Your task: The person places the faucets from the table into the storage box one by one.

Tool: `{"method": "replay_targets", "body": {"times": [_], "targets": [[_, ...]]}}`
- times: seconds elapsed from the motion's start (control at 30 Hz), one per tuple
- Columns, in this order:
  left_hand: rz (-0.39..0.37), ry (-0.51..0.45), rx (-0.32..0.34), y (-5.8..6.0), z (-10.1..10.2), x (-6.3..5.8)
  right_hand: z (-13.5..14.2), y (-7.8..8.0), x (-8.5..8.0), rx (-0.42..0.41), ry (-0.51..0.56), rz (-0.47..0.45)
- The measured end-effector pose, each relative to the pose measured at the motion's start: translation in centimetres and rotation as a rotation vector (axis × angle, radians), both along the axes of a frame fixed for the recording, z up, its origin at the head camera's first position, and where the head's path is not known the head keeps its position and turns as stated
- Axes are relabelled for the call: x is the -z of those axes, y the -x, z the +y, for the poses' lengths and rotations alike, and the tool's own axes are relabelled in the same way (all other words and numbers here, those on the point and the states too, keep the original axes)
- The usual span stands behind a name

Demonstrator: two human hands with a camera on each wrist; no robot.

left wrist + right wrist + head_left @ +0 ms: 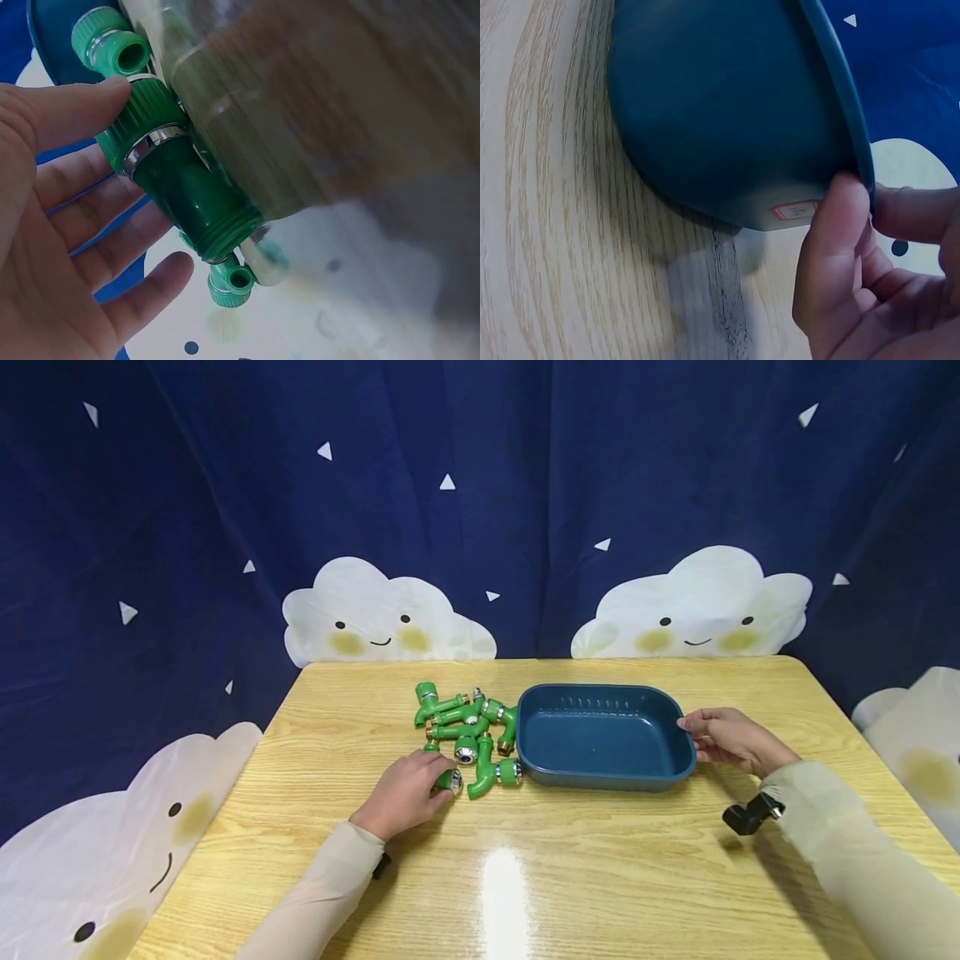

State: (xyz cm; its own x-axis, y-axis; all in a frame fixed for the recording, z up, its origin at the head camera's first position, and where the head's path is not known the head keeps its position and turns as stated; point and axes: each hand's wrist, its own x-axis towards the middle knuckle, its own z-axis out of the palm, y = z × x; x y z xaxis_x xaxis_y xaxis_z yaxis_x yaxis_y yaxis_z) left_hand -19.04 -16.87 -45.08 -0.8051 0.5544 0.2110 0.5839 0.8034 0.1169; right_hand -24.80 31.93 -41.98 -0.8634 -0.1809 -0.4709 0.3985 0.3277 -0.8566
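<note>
My left hand (405,794) is at the near left edge of a pile of green plastic taps, holding one green tap (187,191) by its ribbed knob. In the left wrist view the thumb lies on that knob and the fingers are behind it. Its far end is covered by the hand in the head view. Beside it lies another green tap (486,770) with a chrome ring. At the right, my right hand (738,742) pinches the rim of a dark blue plastic basin (592,745) between thumb and fingers. Nothing lies in the basin.
Several more green taps (459,729) with brass threaded ends lie close together against the basin's left side. All of it rests on a wooden table (600,877). Behind the table hangs a navy curtain (510,527) with smiling clouds.
</note>
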Motion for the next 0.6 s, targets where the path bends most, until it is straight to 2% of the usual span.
{"method": "replay_targets", "body": {"times": [0.33,0.6], "targets": [[0.004,-0.005,-0.031,-0.05,0.0,-0.02,0.05,0.02,0.15,-0.004,-0.005,0.005],[0.028,-0.02,-0.118,0.26,-0.4,0.14,0.0,0.04,0.27,0.003,-0.004,0.018]]}}
